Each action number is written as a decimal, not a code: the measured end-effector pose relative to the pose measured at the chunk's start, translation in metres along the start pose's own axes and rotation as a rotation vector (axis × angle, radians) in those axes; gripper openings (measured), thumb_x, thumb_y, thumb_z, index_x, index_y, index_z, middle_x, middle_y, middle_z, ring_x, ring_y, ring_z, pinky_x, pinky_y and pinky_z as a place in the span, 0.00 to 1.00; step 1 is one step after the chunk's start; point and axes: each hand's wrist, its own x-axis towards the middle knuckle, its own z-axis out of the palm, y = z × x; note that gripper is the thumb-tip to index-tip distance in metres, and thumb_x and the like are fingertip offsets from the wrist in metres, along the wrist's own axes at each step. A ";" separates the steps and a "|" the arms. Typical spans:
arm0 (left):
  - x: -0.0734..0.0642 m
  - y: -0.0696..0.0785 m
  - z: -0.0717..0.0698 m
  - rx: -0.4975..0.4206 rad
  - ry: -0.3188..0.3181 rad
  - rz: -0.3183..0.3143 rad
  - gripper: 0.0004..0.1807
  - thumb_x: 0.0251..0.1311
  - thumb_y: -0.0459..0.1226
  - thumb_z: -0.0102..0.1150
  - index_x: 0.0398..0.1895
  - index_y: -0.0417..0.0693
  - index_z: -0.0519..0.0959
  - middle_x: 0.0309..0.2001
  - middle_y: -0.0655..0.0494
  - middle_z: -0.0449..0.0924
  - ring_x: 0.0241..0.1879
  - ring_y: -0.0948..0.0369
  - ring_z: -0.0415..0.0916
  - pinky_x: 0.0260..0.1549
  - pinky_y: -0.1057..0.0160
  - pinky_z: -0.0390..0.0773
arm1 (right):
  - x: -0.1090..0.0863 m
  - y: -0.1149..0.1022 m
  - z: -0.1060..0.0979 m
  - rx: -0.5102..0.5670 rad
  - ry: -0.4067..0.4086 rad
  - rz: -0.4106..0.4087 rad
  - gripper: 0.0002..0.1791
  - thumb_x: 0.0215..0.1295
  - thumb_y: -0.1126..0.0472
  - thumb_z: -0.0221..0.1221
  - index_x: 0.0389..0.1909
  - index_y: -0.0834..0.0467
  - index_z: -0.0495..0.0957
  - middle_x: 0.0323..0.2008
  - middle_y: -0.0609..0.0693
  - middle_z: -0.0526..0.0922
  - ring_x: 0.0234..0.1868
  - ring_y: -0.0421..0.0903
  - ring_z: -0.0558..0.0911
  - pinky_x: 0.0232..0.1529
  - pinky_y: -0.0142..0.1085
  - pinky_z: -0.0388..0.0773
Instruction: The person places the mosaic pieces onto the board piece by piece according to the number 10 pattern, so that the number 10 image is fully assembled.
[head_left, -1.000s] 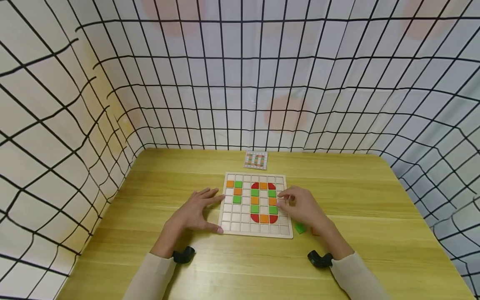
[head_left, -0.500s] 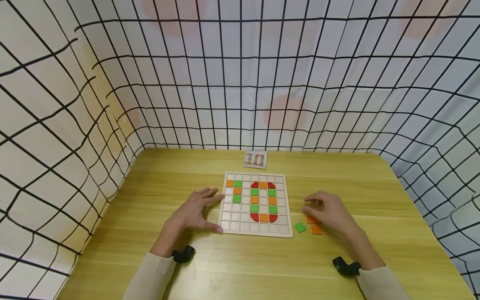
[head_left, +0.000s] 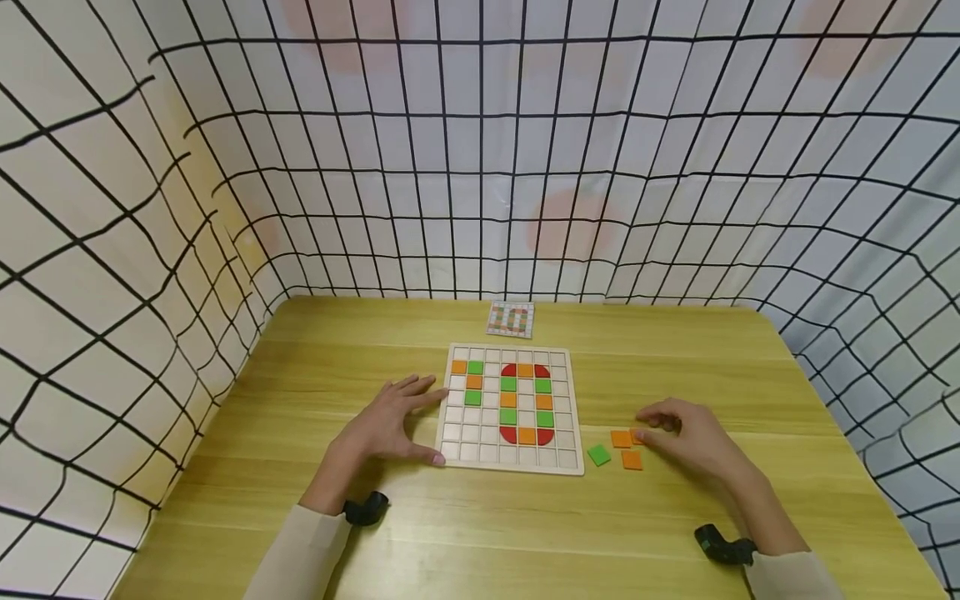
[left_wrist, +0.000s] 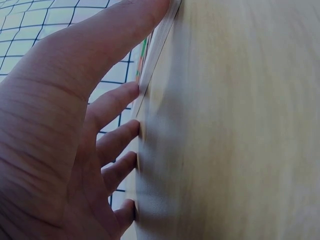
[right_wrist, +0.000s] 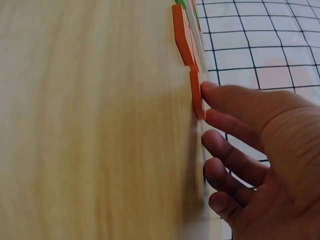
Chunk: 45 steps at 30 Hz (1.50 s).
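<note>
A pale wooden grid board (head_left: pixel 491 425) lies at the table's middle, several cells filled with orange, green and rounded red tiles. Along its left edge my left hand (head_left: pixel 390 421) rests with fingers spread; its thumb is at the near corner and its index finger at the side. To the board's right, my right hand (head_left: pixel 693 437) touches an orange tile (right_wrist: pixel 196 95) with its thumb; the index finger is apart from the thumb in the head view. Part of that tile is hidden. Beside it lie two orange tiles, one close (head_left: pixel 621 439) and one nearer me (head_left: pixel 632 460), and a green tile (head_left: pixel 598 454).
Behind the board lies a small printed card (head_left: pixel 510 319) with a coloured grid pattern. The wooden table (head_left: pixel 480 533) ends at a white, black-lined backdrop (head_left: pixel 480 167) that rises at the back and both sides.
My right hand has moved from the board's right edge rightward to the loose tiles, bringing the orange and green ones into view. My left hand stays at the board.
</note>
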 end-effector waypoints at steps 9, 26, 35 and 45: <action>0.001 0.000 0.001 0.001 -0.003 -0.001 0.60 0.39 0.70 0.75 0.79 0.63 0.65 0.82 0.48 0.55 0.82 0.41 0.46 0.78 0.31 0.43 | 0.000 0.007 -0.004 0.017 0.000 0.026 0.21 0.66 0.42 0.68 0.52 0.51 0.86 0.40 0.43 0.84 0.37 0.38 0.78 0.37 0.31 0.77; -0.002 -0.003 0.002 -0.001 0.007 -0.008 0.61 0.38 0.71 0.75 0.78 0.63 0.66 0.82 0.48 0.55 0.82 0.41 0.48 0.77 0.30 0.44 | -0.002 0.013 0.000 0.049 -0.004 -0.053 0.17 0.64 0.47 0.71 0.51 0.48 0.87 0.41 0.41 0.84 0.38 0.35 0.77 0.38 0.31 0.77; -0.002 -0.001 0.003 -0.001 0.004 -0.009 0.61 0.38 0.71 0.75 0.78 0.63 0.66 0.82 0.48 0.56 0.81 0.41 0.48 0.77 0.30 0.44 | 0.003 0.004 -0.002 0.091 -0.007 0.056 0.22 0.67 0.43 0.68 0.55 0.52 0.84 0.38 0.45 0.82 0.35 0.42 0.76 0.33 0.31 0.76; 0.001 0.000 0.002 -0.001 0.004 -0.011 0.60 0.38 0.71 0.75 0.78 0.63 0.66 0.81 0.48 0.56 0.82 0.41 0.48 0.77 0.30 0.44 | 0.023 -0.018 0.006 0.043 0.034 -0.031 0.22 0.65 0.43 0.69 0.53 0.53 0.85 0.38 0.42 0.85 0.34 0.40 0.76 0.34 0.30 0.74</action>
